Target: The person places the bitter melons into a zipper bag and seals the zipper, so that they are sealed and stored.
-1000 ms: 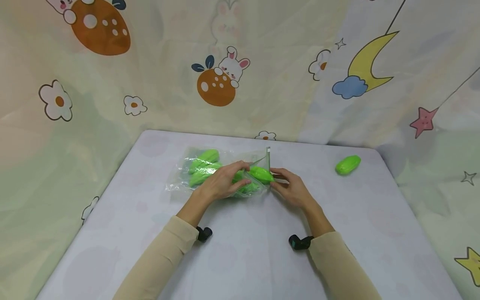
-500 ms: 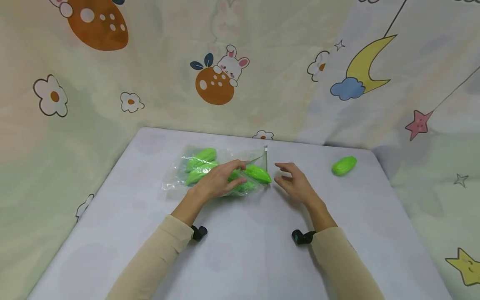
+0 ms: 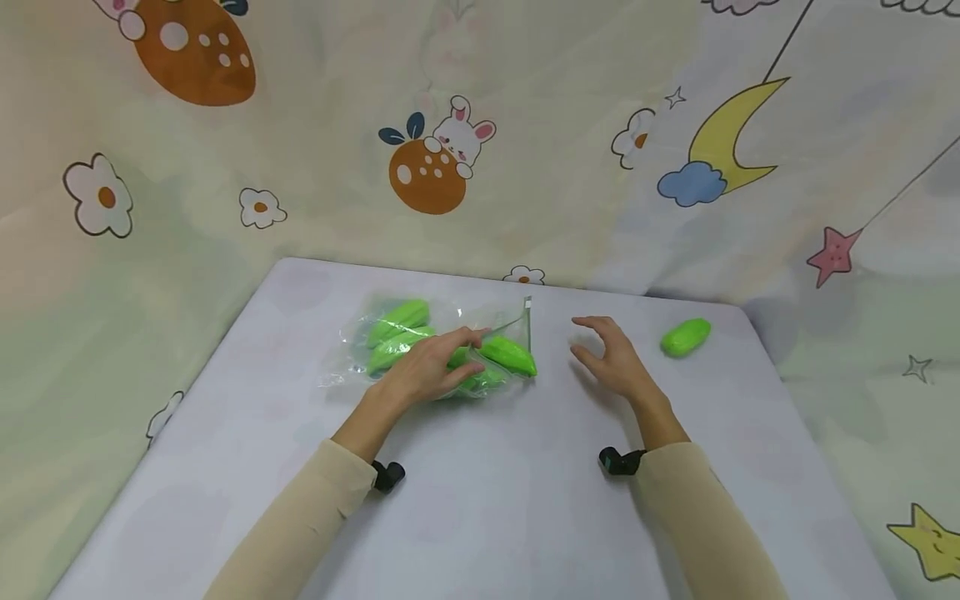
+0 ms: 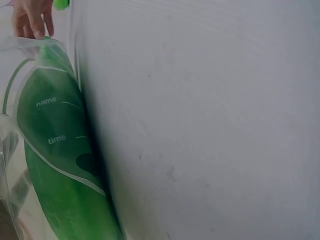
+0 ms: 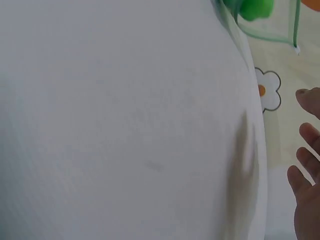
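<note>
A clear zip-top bag [image 3: 446, 312] lies on the table with several glossy green, oblong, vegetable-like pieces in it. One such green piece [image 3: 510, 356] lies in the bag's mouth, its tip pointing right. My left hand [image 3: 423, 367] holds the bag near this mouth, thumb and forefinger spread along the edges. In the left wrist view, the bag's label [image 4: 55, 117] reads "name" and "time". To the right, my right hand [image 3: 615, 358] is apart from the bag, fingers loosely bent and nothing in them. Another green piece [image 3: 686, 337] lies loose beyond it.
The white-covered table [image 3: 480, 517] meets a fabric backdrop [image 3: 555, 167] printed with rabbits, flowers and a moon at its far edge. A small black camera [image 3: 388, 477] sits at the left wrist, and a similar black camera [image 3: 621, 461] at the right.
My right hand has drawn away from the green piece at the bag's mouth and moved right, its fingers parting. The left hand stays at the bag.
</note>
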